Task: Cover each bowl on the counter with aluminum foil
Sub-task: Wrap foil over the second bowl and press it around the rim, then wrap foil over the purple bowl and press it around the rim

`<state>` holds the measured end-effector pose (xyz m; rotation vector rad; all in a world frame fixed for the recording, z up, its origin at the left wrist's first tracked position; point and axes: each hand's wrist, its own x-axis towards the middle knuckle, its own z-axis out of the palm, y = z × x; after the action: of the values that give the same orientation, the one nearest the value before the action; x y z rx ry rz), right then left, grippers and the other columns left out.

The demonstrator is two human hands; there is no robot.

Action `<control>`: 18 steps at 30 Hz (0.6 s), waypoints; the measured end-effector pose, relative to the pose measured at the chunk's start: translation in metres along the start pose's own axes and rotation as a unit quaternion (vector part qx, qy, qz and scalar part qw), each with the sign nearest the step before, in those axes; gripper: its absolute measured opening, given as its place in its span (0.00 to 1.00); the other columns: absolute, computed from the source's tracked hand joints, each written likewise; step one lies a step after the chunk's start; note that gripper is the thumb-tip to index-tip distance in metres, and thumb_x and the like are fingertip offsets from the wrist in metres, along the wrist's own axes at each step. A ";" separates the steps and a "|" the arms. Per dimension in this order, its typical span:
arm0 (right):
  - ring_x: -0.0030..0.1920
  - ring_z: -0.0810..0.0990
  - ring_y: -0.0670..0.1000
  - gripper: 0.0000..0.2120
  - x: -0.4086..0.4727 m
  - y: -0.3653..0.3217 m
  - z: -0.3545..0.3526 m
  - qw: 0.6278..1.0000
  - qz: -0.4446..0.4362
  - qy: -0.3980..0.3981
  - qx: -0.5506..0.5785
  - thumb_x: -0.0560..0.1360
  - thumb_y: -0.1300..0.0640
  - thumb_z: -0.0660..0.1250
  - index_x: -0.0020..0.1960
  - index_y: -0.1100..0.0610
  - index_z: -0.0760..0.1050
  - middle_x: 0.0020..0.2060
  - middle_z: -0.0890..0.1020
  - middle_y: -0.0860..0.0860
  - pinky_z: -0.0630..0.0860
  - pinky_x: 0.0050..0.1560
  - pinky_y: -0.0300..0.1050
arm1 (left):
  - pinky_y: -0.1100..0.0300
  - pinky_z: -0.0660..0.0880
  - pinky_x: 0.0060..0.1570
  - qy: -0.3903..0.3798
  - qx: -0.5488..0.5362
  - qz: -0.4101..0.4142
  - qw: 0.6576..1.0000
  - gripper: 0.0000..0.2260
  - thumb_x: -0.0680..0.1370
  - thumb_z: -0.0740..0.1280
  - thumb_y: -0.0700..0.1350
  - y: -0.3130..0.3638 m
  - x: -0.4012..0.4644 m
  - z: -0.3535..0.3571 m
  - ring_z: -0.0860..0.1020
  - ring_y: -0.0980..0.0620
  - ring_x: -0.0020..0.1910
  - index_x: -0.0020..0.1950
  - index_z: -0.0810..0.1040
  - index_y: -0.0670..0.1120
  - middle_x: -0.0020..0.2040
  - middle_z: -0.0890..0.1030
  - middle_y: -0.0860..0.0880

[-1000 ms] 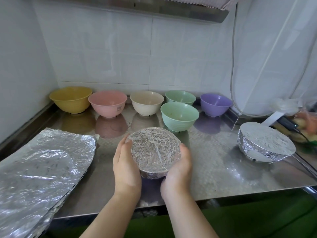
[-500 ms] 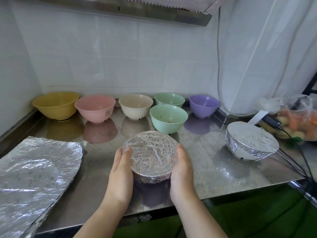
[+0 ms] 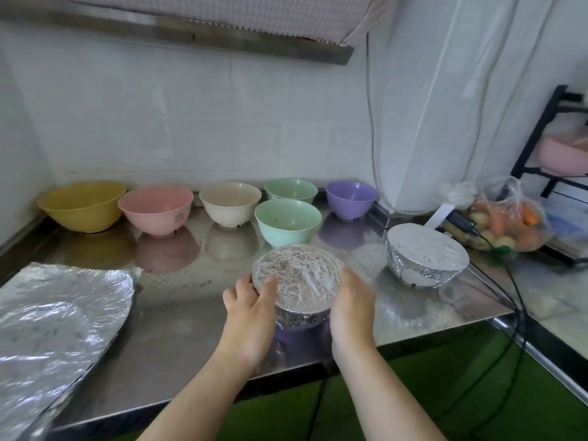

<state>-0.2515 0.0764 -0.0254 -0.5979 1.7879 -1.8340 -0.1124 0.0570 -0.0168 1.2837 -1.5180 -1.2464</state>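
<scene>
Head view looks down on a steel table [image 3: 178,316] where the foil-covered bowl [image 3: 297,281] sits near the front edge, its purple base showing below the wrap. Both hands cup it from opposite sides: the left hand [image 3: 251,308] curls round the left rim with its thumb on the foil top, and the right hand [image 3: 351,302] lies flat against the right side, probably to crimp the foil tight under the rim. A finished wrapped bowl [image 3: 426,254] stands to the right, likely set aside as done. Six uncovered bowls [image 3: 288,222] wait along the far wall. Spare foil sheets [image 3: 54,326] lie at the near left, within easy reach for the next bowl.
</scene>
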 end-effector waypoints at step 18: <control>0.56 0.85 0.46 0.16 0.050 -0.026 -0.032 0.995 -0.089 0.044 0.012 0.73 0.56 0.67 0.59 0.51 0.82 0.54 0.87 0.47 0.81 0.60 0.50 | 0.61 0.81 0.57 -0.059 -0.078 0.030 0.995 0.20 0.79 0.73 0.45 0.022 0.060 0.085 0.82 0.66 0.53 0.69 0.71 0.51 0.64 0.79 0.56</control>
<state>-0.3118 0.0692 -0.0024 -0.6971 1.8162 -2.0261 -0.2098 0.0145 -0.0158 1.0725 -1.4985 -1.3933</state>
